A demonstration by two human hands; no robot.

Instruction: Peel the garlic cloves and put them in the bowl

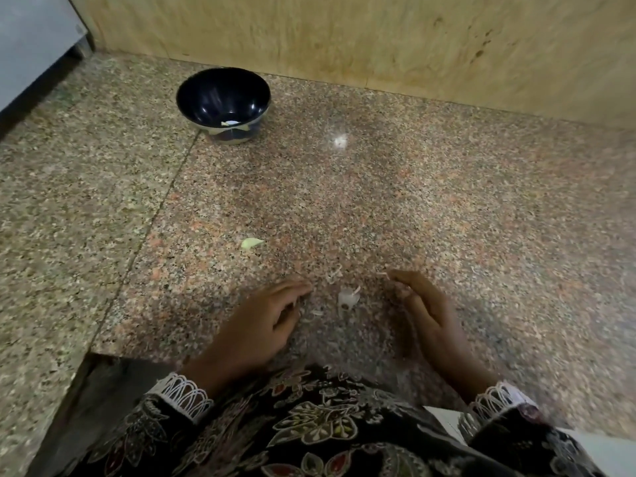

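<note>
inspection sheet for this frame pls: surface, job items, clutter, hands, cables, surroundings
Surface: speckled granite counter, with a seam running down its left part.
Job's things: dark bowl at the back left, a small pale bit at its bottom, too small to identify; one pale garlic clove lying loose mid-counter.
Clutter: garlic skins scattered between the hands.
Hands: left hand relaxed, fingers loosely curled, holding nothing seen; right hand edge-on, blurred, possibly a scrap of skin at its fingertips.
Cables: nothing seen.
Surroundings: wooden back panel; grey appliance at the far left; patterned sleeves with white lace cuffs.
</note>
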